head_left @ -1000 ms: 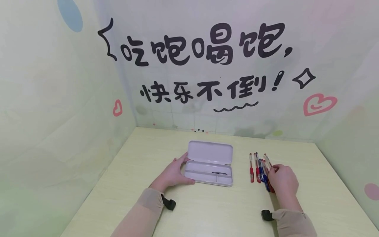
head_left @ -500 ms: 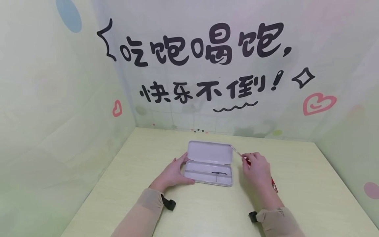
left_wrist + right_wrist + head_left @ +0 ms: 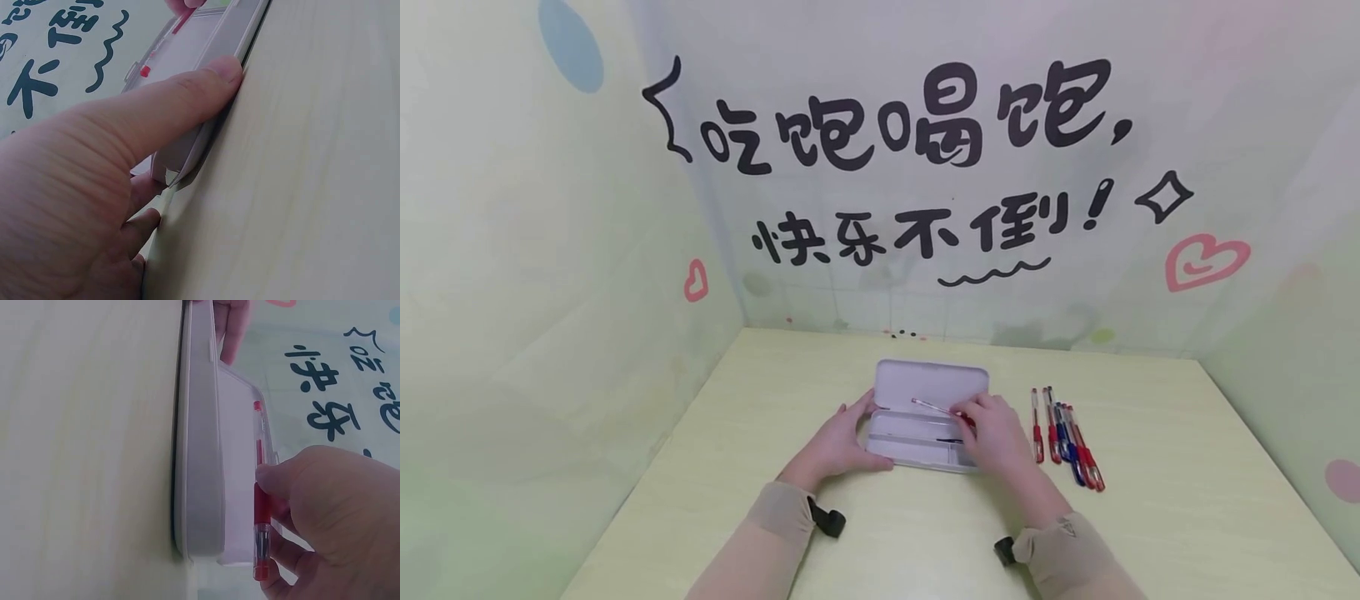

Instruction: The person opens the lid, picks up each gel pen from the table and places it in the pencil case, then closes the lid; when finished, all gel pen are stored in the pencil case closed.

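Observation:
A pale lilac pencil case (image 3: pixel 895 450) lies with its lid raised on the table, a dark slim item (image 3: pixel 950 440) inside its back compartment. My left hand (image 3: pixel 837 439) holds the case's left end, thumb along the front wall and fingers round the side toward the back. Over the case's right part, my right hand (image 3: pixel 997 433) pinches a red gel pen (image 3: pixel 262 503) between thumb and fingers. The clear end of that pen points left in front of the lid (image 3: pixel 931 383). My right hand hides the right end of the case.
Several red and blue pens (image 3: pixel 1067 442) lie side by side on the table (image 3: pixel 1165 467), right of the case. Behind the table stands a wall (image 3: pixel 865 308) with large black lettering, and more walls close off both sides.
My right hand has lifted a red pen from the group at the right and carried it left over the pencil case. My left hand stays on the case.

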Demonstrator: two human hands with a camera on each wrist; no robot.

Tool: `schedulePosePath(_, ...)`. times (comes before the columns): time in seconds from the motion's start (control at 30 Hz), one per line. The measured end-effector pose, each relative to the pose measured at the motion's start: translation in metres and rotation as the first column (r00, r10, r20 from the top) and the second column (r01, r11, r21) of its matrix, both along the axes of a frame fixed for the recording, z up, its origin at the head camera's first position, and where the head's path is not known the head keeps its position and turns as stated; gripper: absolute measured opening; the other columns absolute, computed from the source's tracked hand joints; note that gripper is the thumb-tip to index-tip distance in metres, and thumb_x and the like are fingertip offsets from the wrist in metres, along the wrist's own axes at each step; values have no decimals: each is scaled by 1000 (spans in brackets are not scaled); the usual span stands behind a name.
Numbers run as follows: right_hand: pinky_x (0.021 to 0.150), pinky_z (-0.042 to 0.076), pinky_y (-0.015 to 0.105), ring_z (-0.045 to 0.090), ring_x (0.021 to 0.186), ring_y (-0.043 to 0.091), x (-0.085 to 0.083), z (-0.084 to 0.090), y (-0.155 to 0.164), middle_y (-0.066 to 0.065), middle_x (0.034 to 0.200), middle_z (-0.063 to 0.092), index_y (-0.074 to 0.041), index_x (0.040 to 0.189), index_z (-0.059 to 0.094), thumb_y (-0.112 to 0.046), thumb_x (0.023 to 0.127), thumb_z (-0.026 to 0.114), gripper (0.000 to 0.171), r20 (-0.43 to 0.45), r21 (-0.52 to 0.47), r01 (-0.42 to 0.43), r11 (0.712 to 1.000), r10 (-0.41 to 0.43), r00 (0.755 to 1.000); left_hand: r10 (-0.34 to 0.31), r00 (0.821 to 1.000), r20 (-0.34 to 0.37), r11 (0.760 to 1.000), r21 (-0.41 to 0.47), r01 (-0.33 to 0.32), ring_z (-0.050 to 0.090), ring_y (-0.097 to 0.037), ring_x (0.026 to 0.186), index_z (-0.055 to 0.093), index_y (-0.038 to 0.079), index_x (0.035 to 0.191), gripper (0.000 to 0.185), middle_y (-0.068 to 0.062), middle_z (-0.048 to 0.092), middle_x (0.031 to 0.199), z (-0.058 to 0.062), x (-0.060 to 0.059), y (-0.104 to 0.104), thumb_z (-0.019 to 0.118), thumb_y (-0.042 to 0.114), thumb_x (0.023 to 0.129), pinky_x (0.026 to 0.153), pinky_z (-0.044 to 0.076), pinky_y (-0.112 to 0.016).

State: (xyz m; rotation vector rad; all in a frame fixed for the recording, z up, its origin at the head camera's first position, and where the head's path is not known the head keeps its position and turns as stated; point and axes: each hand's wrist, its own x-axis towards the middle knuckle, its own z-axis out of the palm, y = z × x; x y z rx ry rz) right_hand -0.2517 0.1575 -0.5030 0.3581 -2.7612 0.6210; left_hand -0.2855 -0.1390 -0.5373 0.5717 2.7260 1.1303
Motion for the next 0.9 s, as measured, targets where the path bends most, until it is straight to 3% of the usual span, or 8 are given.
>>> schedulePosePath(0.23, 84, 61, 47, 66, 94, 24, -3, -7, -15, 4, 100, 71, -12, 104, 85, -12, 96, 84, 8, -13, 27, -87, 996, 88, 996, 12, 1000, 10, 1000, 2, -12, 40, -36, 166, 23, 12, 177, 139, -3, 62, 162, -2, 1, 0, 104, 47, 69, 145, 13, -55)
schedulePosePath(0.47, 80, 58, 36, 60, 87, 16, -4, -9, -22, -1, 97, 68, -15, 106, 86, -13, 97, 83, 9, 133, 3, -71, 998, 69, 989, -3, 1000, 12, 1000, -9, 3, 42, -33, 165, 22, 12, 177, 139, -3, 61, 164, -2, 0, 1, 103, 47, 70, 145, 12, -54)
schedulePosePath(0.9, 82, 59, 44, 62, 89, 22, -4, -8, -27, 2, 96, 71, -15, 103, 87, -8, 97, 80, 12, 142, 51, -85, 995, 77, 987, -11, 1000, -2, 1000, 0, 11, 47, -33, 162, 23, 8, 176, 138, -5, 62, 162, -1, 0, -1, 103, 46, 71, 145, 11, -54)
